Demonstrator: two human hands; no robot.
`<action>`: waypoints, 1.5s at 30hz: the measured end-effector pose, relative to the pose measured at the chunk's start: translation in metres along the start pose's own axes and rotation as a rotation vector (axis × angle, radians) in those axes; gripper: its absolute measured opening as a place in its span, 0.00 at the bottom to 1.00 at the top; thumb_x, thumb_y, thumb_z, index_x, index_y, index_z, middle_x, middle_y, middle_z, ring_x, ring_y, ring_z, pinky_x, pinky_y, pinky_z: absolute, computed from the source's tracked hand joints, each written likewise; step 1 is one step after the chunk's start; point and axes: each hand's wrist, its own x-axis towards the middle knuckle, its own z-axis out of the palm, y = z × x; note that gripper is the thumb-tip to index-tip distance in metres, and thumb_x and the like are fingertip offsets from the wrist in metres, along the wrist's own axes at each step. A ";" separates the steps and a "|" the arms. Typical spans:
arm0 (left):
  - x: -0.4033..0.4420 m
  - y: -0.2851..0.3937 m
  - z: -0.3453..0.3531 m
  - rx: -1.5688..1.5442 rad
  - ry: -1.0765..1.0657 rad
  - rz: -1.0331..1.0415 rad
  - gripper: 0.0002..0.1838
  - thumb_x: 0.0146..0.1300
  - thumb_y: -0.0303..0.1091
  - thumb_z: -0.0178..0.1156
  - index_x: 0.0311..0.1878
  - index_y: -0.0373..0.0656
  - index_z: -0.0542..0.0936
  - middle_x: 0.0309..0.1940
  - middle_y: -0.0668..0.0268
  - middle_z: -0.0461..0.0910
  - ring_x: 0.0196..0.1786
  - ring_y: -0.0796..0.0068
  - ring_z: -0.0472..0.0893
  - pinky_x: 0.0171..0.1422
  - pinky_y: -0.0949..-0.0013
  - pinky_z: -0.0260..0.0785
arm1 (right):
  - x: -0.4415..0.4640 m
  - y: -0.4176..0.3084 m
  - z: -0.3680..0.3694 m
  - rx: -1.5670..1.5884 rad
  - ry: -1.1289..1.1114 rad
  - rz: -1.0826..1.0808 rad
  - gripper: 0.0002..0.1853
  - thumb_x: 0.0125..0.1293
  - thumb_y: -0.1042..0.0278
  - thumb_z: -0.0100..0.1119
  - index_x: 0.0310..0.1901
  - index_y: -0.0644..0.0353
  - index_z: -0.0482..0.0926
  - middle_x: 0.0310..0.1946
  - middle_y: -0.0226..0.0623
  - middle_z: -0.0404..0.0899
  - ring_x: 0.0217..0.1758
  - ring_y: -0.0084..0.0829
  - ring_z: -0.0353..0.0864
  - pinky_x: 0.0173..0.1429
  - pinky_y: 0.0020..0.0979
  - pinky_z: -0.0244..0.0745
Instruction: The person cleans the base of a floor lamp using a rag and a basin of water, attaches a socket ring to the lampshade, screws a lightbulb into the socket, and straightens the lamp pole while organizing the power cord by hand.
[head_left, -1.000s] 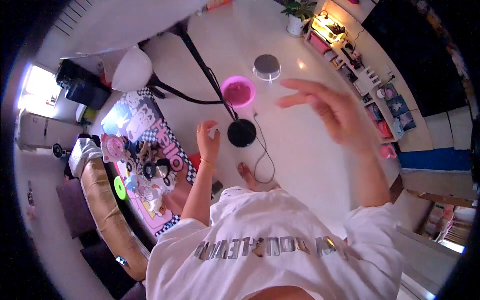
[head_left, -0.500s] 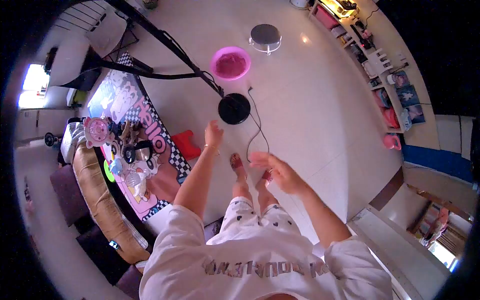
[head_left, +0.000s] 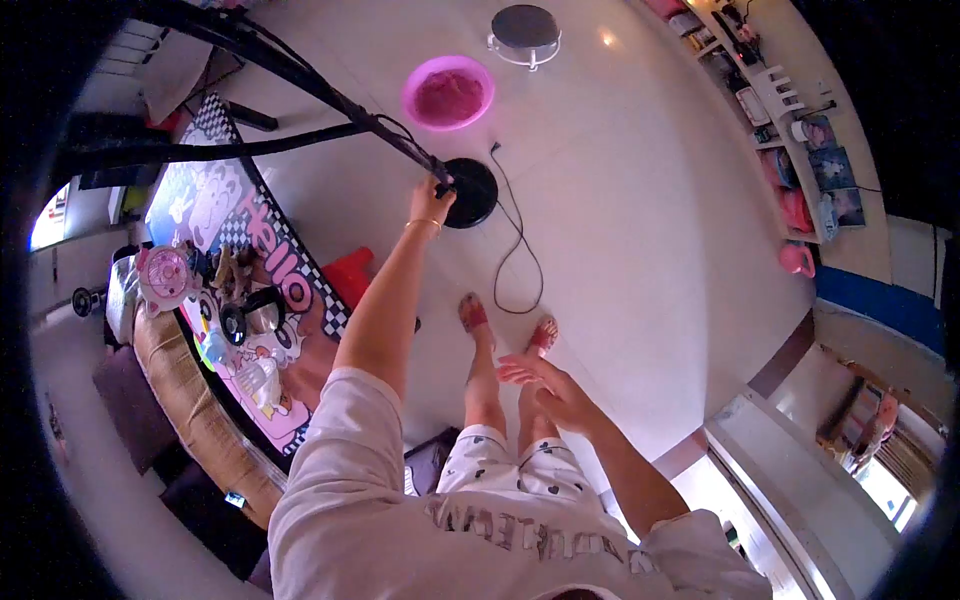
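A black floor stand (head_left: 340,108) slants in from the upper left down to its round black base (head_left: 478,198) on the tiles. My left hand (head_left: 430,206) is at the lower pole, its fingers appearing wrapped around it beside the base. In front of my shorts, my right hand (head_left: 545,385) hangs with fingers stretched out and nothing in it. A dark power cable (head_left: 528,250) loops over the floor from the base, its plug lying near the pink basin (head_left: 407,97), which has reddish contents.
A round stool (head_left: 525,28) stands beyond the basin. To the left is a table with a cartoon-print cover (head_left: 240,205), bearing a pink fan (head_left: 163,278) and clutter. A red stool (head_left: 349,275) is partly under its edge. A loaded shelf unit (head_left: 795,190) lines the right.
My left hand has reached forward to the stand's pole and closed around it. My right hand has drawn back toward my body. The view has shifted slightly.
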 end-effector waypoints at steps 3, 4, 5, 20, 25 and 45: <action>-0.037 -0.007 0.011 -0.039 -0.156 0.194 0.13 0.58 0.32 0.65 0.46 0.41 0.78 0.39 0.56 0.82 0.45 0.52 0.81 0.48 0.59 0.73 | 0.013 -0.015 0.009 0.135 0.019 0.007 0.29 0.60 0.84 0.39 0.65 0.64 0.65 0.60 0.41 0.73 0.64 0.33 0.73 0.69 0.35 0.64; -0.051 0.002 0.010 -0.061 -0.199 0.155 0.11 0.61 0.33 0.63 0.45 0.41 0.78 0.39 0.57 0.83 0.44 0.55 0.81 0.47 0.59 0.73 | 0.015 -0.015 0.012 0.169 0.051 0.014 0.28 0.60 0.84 0.40 0.65 0.64 0.65 0.59 0.41 0.73 0.64 0.32 0.73 0.69 0.34 0.64; -0.067 0.013 0.009 -0.082 -0.238 0.117 0.10 0.63 0.33 0.61 0.45 0.41 0.78 0.39 0.57 0.83 0.43 0.58 0.82 0.47 0.60 0.73 | 0.018 -0.011 0.013 0.202 0.081 0.019 0.27 0.61 0.84 0.40 0.64 0.65 0.66 0.59 0.40 0.73 0.63 0.32 0.73 0.68 0.34 0.65; -0.207 0.251 -0.089 -0.887 -0.451 -0.444 0.16 0.76 0.40 0.47 0.41 0.37 0.77 0.38 0.60 0.84 0.43 0.71 0.85 0.47 0.72 0.78 | 0.032 0.052 -0.008 -0.613 0.243 -0.056 0.36 0.49 0.71 0.66 0.64 0.58 0.68 0.68 0.48 0.62 0.73 0.45 0.59 0.75 0.42 0.55; -0.199 0.274 -0.101 -1.194 -0.420 -0.358 0.16 0.75 0.40 0.48 0.51 0.38 0.76 0.47 0.57 0.82 0.49 0.67 0.84 0.56 0.66 0.76 | 0.013 0.023 0.003 -0.632 -0.260 -0.109 0.24 0.60 0.58 0.63 0.55 0.63 0.76 0.62 0.44 0.72 0.69 0.40 0.66 0.72 0.38 0.61; -0.364 0.188 -0.082 -0.417 -0.511 0.099 0.12 0.58 0.22 0.52 0.43 0.43 0.79 0.39 0.69 0.77 0.45 0.69 0.74 0.52 0.67 0.65 | 0.030 -0.321 0.021 0.641 -0.067 0.001 0.27 0.75 0.47 0.41 0.59 0.66 0.70 0.58 0.55 0.76 0.60 0.44 0.78 0.63 0.42 0.73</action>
